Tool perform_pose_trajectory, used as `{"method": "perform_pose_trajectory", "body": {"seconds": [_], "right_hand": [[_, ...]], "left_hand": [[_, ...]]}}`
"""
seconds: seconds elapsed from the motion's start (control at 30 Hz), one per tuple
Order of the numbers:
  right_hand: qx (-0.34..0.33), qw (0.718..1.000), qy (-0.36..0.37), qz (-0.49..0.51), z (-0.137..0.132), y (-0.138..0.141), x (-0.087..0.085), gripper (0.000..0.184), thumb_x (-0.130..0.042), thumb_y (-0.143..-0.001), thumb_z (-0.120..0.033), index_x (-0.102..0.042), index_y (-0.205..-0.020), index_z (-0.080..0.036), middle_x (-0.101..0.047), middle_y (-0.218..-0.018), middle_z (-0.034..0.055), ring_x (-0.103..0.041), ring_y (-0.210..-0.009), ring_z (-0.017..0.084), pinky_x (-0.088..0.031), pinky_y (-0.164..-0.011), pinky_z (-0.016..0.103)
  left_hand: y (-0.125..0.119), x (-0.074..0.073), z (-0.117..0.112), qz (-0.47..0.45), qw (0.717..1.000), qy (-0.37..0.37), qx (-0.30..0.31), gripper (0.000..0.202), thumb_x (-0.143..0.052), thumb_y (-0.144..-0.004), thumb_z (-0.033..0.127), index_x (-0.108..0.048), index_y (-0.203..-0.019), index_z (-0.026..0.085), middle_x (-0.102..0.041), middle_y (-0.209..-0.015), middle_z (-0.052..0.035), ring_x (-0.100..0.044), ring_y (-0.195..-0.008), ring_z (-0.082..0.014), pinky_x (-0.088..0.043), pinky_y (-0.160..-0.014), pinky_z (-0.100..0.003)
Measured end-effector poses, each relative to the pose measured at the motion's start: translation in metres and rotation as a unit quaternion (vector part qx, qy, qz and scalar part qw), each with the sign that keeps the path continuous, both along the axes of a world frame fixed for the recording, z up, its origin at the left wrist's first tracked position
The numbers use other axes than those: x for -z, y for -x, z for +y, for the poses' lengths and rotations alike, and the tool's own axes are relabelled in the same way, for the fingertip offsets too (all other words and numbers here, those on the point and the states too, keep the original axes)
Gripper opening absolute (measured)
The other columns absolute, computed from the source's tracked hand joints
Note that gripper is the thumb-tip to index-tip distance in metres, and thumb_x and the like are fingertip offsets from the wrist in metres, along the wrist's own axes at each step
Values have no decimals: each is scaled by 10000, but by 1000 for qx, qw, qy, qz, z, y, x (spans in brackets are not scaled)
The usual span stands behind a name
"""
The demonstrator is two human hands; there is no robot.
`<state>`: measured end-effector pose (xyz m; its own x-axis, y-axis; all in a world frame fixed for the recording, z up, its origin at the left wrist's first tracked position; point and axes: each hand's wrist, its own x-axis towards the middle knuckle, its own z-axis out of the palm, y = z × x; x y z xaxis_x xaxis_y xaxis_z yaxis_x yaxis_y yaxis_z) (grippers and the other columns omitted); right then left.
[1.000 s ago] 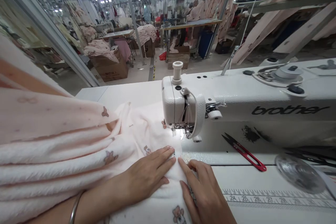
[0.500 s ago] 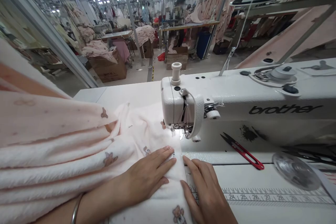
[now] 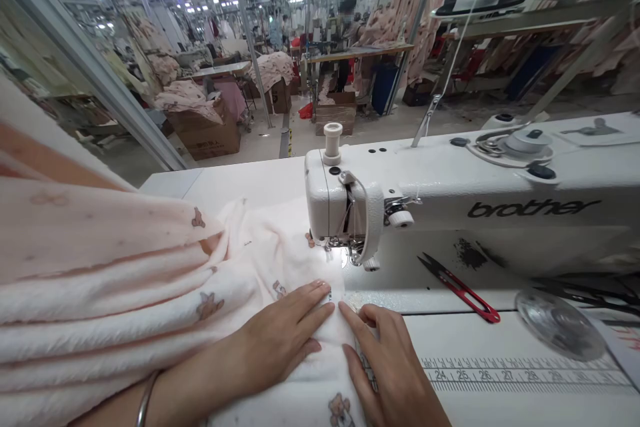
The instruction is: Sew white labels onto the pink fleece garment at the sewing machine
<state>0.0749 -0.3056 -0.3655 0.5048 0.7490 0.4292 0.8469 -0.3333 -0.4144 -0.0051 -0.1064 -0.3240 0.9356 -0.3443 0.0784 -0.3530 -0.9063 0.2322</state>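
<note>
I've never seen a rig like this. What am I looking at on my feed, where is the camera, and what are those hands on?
There is no robot: these are a person's bare hands, seen from a camera worn on the head, looking forward and down. The white sewing machine reads "brother". The left hand lies flat on the bear-print cloth; the right hand rests at its edge. Neither visibly grips anything. To the right are red snips, a clear disc and a printed scale.

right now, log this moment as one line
left hand: flat on pink fabric; right hand: at fabric's right edge; sewing machine: ahead of hands; red snips: lying untouched
</note>
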Motion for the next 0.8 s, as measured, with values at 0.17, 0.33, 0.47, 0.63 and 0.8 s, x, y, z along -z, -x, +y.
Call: {"method": "perform_pose_trajectory", "body": {"seconds": [0.17, 0.33, 0.47, 0.63, 0.8], "right_hand": [[-19, 1000, 7, -18, -1, -2, 1, 475, -501, -860, -109, -438, -1330, -84, -429, -1075, 148, -440, -1014, 235, -490, -818, 389], [-23, 1000, 8, -12, -2, -3, 2, 469, -497, -860, -97, -433, -1325, -81, -421, -1081, 148, -429, -1018, 233, -484, -827, 391], [-20, 1000, 8, -9, -1, -2, 2, 462, -490, -869, -105, -421, -1326, -84, -424, -1090, 142, -423, -1026, 230, -472, -842, 381], [3, 1000, 7, 2, -1, -1, 2, 441, -493, -889, -167, -405, -1310, -70, -447, -1116, 140, -413, -1046, 240, -446, -887, 387], [-3, 1000, 21, 8, -1, -1, 0, 458, -480, -892, -159, -391, -1337, -93, -434, -1108, 134, -417, -1031, 231, -455, -870, 383]], "left_hand": [[1, 2, 1, 8, 1000, 6, -1, 470, -447, -936, 221, -372, -1385, 102, -386, -1440, -180, -339, -1359, -261, -381, -1091, -404], [0, 1, 2, 11, 1000, -20, 2, 463, -432, -946, 236, -375, -1381, 88, -359, -1459, -173, -318, -1371, -250, -373, -1098, -394], [0, -1, 1, 4, 1000, -25, 5, 443, -437, -941, 223, -408, -1353, 64, -390, -1435, -189, -352, -1351, -266, -391, -1083, -406], [1, -2, 0, 6, 1000, -19, 5, 436, -437, -938, 212, -411, -1346, 60, -385, -1436, -196, -341, -1357, -270, -384, -1089, -414], [2, -1, 0, 12, 1000, -23, 1, 443, -430, -943, 224, -396, -1361, 80, -373, -1449, -177, -330, -1364, -255, -376, -1098, -411]]}}
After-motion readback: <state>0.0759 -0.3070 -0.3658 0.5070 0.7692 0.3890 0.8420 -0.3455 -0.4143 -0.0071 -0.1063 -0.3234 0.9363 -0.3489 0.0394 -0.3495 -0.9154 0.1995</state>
